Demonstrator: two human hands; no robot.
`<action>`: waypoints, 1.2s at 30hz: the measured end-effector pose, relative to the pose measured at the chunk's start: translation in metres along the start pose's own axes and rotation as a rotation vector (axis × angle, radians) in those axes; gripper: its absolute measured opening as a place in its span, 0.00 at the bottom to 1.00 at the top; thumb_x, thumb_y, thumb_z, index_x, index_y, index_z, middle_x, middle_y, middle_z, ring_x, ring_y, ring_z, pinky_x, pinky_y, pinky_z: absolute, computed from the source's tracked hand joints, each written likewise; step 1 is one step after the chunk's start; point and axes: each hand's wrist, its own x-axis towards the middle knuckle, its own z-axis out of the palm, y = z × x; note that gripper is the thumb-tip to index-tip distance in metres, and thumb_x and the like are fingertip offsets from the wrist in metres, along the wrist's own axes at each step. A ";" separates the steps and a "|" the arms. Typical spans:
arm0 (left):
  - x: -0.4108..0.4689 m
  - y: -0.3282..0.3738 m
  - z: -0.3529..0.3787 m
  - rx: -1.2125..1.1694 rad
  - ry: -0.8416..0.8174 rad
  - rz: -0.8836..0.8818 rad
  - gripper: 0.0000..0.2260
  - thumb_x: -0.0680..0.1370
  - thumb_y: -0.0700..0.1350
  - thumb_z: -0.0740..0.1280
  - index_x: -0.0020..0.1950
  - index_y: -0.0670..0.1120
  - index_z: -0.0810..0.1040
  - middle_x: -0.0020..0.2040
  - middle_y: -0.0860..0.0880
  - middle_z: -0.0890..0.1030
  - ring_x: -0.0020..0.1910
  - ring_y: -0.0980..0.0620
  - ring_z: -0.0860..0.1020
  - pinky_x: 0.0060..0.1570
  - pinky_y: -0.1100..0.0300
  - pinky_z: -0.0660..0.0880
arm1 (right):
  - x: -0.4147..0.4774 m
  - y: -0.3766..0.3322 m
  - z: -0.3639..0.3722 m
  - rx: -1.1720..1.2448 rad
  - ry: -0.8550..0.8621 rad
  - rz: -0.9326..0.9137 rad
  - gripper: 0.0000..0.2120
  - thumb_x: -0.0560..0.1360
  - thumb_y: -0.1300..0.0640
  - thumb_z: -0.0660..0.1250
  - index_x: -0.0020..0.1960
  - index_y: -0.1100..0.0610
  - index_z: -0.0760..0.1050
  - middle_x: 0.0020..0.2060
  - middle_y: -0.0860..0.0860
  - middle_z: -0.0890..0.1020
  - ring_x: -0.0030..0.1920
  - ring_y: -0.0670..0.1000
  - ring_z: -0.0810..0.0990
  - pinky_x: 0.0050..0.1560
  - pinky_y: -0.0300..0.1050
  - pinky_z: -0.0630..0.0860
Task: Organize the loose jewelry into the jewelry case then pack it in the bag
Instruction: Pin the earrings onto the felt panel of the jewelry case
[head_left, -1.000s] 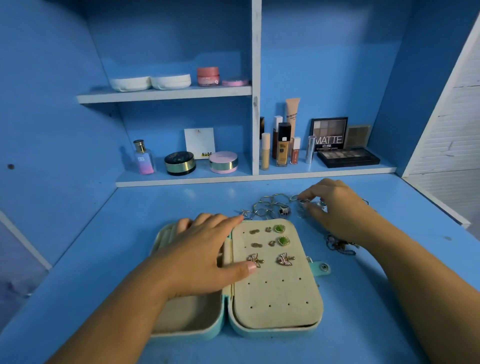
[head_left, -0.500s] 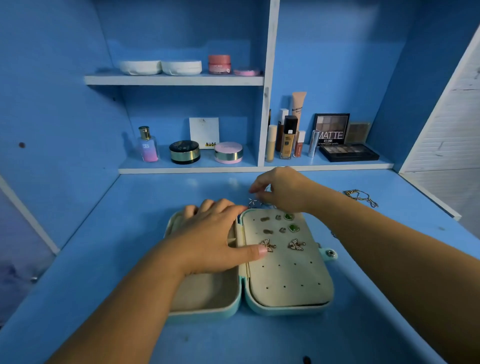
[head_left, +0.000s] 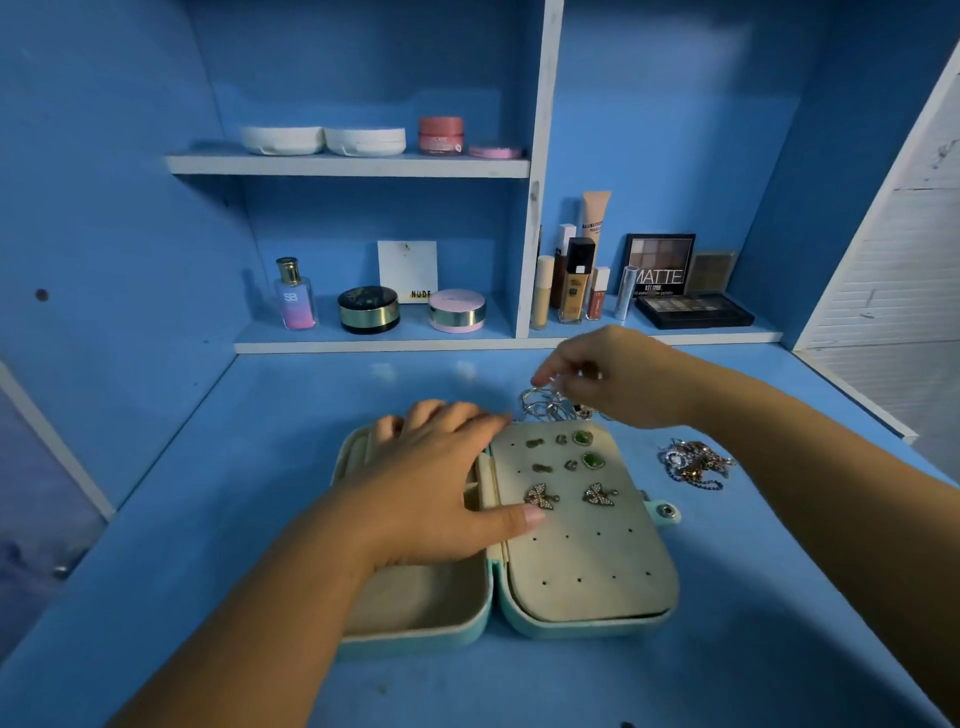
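A teal jewelry case (head_left: 592, 621) lies open on the blue desk, its cream earring panel holding several earrings, among them two butterfly earrings (head_left: 541, 496) and two green ones (head_left: 583, 438). My left hand (head_left: 441, 483) rests flat on the case's left half, thumb tip on the panel. Just behind the case, my right hand (head_left: 618, 374) pinches a silver piece from a pile of silver rings (head_left: 545, 405). A tangle of chains (head_left: 693, 462) lies on the desk to the right of the case. No bag is in view.
Shelves behind the desk hold a perfume bottle (head_left: 295, 295), round compacts (head_left: 368, 309), foundation bottles (head_left: 575, 283) and an eyeshadow palette (head_left: 693, 310). Blue walls close in on the left and right; a white slatted panel (head_left: 893, 270) stands at the far right.
My right hand moved left from the chains to the ring pile behind the case and lifted a piece slightly. The left hand stayed on the case.
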 end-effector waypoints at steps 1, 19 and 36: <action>-0.001 0.001 0.000 0.001 0.005 0.019 0.40 0.70 0.74 0.59 0.77 0.62 0.49 0.75 0.63 0.54 0.74 0.59 0.49 0.72 0.50 0.49 | -0.011 0.002 -0.002 0.036 0.003 0.004 0.10 0.78 0.57 0.62 0.52 0.45 0.79 0.42 0.50 0.82 0.40 0.50 0.79 0.43 0.44 0.76; -0.005 0.014 -0.003 -0.316 0.257 0.093 0.08 0.71 0.56 0.74 0.47 0.64 0.78 0.45 0.65 0.79 0.51 0.70 0.74 0.46 0.80 0.64 | -0.070 -0.008 0.027 0.205 -0.149 -0.172 0.03 0.73 0.49 0.70 0.44 0.47 0.81 0.41 0.40 0.76 0.44 0.38 0.73 0.43 0.34 0.67; -0.006 0.024 0.010 -0.343 0.186 0.221 0.10 0.74 0.58 0.71 0.54 0.62 0.82 0.48 0.65 0.79 0.53 0.65 0.76 0.52 0.71 0.70 | -0.043 0.093 -0.003 -0.161 0.259 0.283 0.10 0.76 0.60 0.65 0.51 0.50 0.82 0.42 0.47 0.74 0.45 0.49 0.69 0.43 0.41 0.66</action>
